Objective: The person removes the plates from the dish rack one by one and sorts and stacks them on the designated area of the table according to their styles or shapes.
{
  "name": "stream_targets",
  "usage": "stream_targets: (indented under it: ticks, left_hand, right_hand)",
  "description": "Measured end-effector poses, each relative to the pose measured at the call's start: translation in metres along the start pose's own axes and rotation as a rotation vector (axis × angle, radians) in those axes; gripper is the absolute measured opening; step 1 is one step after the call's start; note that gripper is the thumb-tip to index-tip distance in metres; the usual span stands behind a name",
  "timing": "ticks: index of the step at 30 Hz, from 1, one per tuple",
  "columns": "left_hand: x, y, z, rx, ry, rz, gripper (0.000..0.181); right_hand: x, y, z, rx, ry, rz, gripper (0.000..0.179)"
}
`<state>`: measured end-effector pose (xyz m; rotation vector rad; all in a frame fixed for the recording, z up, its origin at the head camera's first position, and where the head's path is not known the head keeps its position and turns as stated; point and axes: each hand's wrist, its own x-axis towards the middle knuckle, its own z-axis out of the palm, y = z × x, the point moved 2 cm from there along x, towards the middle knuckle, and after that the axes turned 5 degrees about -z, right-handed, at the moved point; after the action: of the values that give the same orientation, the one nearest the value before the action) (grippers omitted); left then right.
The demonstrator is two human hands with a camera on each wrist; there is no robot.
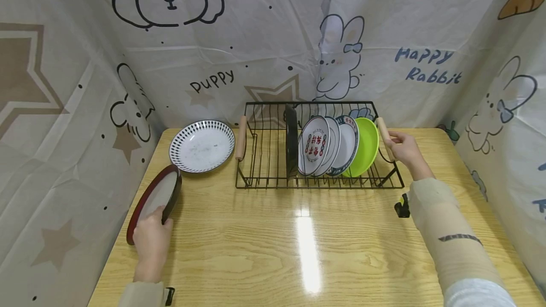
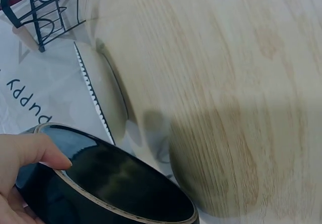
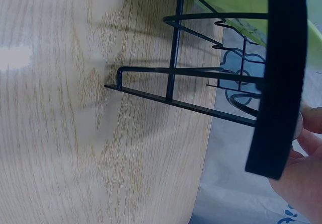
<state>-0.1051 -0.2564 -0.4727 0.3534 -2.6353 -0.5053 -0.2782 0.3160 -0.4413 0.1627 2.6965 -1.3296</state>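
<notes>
Left grip (image 1: 152, 238) pinches the near edge of a red-rimmed plate (image 1: 159, 197), which tilts steeply over the counter (image 1: 239, 245) at the left of the frame. Its glossy, dark underside suggests glazed ceramic: stiff, moderately heavy, rather slippery and liable to chip against metal. With such a one-sided hold it could swivel; a thumb braced on the raised ring underneath, as the left wrist view shows, seems the surest purchase. Right of centre, the right grip (image 1: 403, 148) holds the wooden handle (image 1: 385, 137) of the wire rack (image 1: 268, 187), probably light enough to slide if knocked.
</notes>
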Motion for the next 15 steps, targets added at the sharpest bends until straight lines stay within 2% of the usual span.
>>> stream_targets:
  ticks: [7, 15]
  left_hand:
    - [-0.0024, 0.0036, 0.0025, 0.038, -0.011, 0.087, 0.024]
    - [-0.0033, 0.0069, 0.0073, 0.056, -0.102, 0.077, 0.023]
  right_hand:
    - [-0.0014, -0.0002, -0.0001, 0.009, -0.003, 0.019, 0.051]
    - [-0.0017, -0.0012, 0.0005, 0.015, -0.006, 0.003, 0.051]
